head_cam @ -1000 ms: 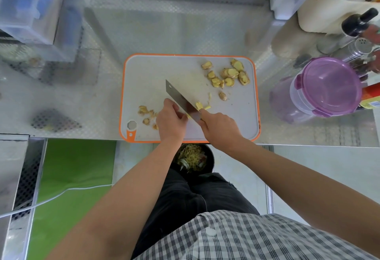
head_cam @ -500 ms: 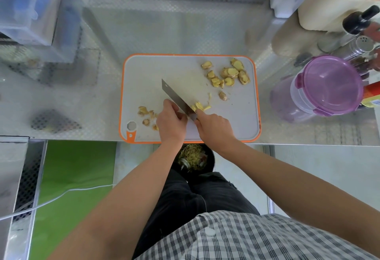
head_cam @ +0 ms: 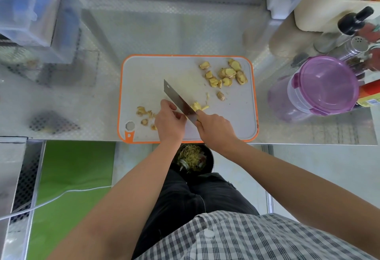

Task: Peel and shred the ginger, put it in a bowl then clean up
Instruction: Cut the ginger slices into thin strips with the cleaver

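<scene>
Ginger piece (head_cam: pixel 195 106) lies against the blade of the cleaver (head_cam: pixel 176 99), clasped by the right grip (head_cam: pixel 214 129), on the cutting board (head_cam: pixel 148 78); left grip (head_cam: pixel 167 123) curls beside the blade, its hold indiscernible.

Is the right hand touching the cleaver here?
Touching. The head view shows the right hand gripping the cleaver, whose blade emerges directly from that grip.
</scene>
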The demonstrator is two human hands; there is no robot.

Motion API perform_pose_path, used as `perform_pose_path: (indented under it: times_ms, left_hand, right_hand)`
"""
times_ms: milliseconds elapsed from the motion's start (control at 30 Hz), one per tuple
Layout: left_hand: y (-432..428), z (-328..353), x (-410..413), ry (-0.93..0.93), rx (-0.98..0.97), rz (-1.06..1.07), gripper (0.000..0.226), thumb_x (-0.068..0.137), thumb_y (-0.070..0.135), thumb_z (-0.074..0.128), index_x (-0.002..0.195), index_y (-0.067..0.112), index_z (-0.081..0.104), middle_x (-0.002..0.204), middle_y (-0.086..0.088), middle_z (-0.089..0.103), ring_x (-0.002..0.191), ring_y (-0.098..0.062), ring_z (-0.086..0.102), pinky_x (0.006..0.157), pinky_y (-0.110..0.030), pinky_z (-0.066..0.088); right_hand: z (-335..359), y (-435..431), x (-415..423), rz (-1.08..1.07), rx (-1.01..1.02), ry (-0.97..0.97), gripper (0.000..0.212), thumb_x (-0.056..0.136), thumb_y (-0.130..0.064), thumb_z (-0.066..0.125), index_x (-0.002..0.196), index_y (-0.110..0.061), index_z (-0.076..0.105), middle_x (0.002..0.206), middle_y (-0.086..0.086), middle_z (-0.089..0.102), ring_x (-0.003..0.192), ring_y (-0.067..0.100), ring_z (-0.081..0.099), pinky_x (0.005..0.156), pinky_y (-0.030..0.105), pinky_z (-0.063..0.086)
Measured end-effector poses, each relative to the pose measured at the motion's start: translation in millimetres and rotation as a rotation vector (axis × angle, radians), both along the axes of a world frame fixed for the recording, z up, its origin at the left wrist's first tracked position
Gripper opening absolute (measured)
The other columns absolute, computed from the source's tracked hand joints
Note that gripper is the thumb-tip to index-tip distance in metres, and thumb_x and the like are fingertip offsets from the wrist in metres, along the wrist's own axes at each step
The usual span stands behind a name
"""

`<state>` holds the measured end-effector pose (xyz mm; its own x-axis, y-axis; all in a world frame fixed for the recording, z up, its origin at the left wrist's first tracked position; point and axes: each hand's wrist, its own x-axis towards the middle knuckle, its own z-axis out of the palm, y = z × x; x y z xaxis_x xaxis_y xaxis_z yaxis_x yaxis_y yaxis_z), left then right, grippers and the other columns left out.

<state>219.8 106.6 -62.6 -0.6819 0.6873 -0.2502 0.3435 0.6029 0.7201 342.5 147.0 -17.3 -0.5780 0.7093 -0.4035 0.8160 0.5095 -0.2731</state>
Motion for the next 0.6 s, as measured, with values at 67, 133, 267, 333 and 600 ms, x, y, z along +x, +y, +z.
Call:
perform_pose_path:
  times_ms: [67,133,267,333,600]
  left_hand:
    - [0.6,-0.7,0.5,0.000,0.002,0.009,0.029,0.077,0.004,0.068,0.094,0.011,0.045,0.071,0.001,0.065,0.071,-0.024,0.063,0.064,-0.031,0.040]
    - [0.7,-0.8,1.0,0.003,0.006,0.011,0.028,0.077,0.003,0.067,0.096,0.010,0.046,0.070,0.002,0.064,0.071,-0.023,0.062,0.064,-0.030,0.039]
    - [-0.1,-0.8,1.9,0.001,0.015,0.001,0.027,0.077,0.000,0.064,0.097,0.008,0.048,0.074,-0.003,0.066,0.071,-0.023,0.061,0.061,-0.026,0.035]
    - [-0.2,0.4,1.3,0.011,0.011,-0.005,0.026,0.077,0.000,0.064,0.096,0.009,0.048,0.075,-0.003,0.067,0.071,-0.022,0.061,0.061,-0.025,0.034]
    - [-3.4,-0.5,-2.8,0.030,0.007,-0.113,0.021,0.082,0.011,0.069,0.102,0.012,0.063,0.082,0.000,0.069,0.077,-0.017,0.065,0.077,-0.030,0.050]
  right_hand:
    - [-0.9,-0.3,-1.8,0.001,0.006,-0.016,0.020,0.100,-0.022,0.033,0.116,-0.012,0.041,0.074,0.009,0.045,0.066,0.030,0.043,0.060,0.033,0.034]
    - [-3.0,-1.3,-3.4,-0.011,-0.001,-0.018,0.020,0.100,-0.020,0.034,0.116,-0.012,0.042,0.075,0.009,0.046,0.067,0.031,0.045,0.060,0.033,0.034]
    - [-10.0,-2.6,-7.8,-0.020,0.002,-0.010,0.019,0.101,-0.022,0.035,0.114,-0.011,0.042,0.077,0.010,0.051,0.076,0.036,0.057,0.060,0.033,0.034]
    - [-12.3,-0.7,-10.7,-0.033,0.005,0.007,0.022,0.101,-0.025,0.035,0.116,-0.011,0.043,0.083,0.013,0.058,0.079,0.036,0.059,0.060,0.034,0.035]
    - [2.0,19.8,15.5,-0.221,0.112,0.182,0.017,0.098,-0.024,0.040,0.103,-0.010,0.047,0.057,0.005,0.044,0.054,0.031,0.046,0.048,0.030,0.028]
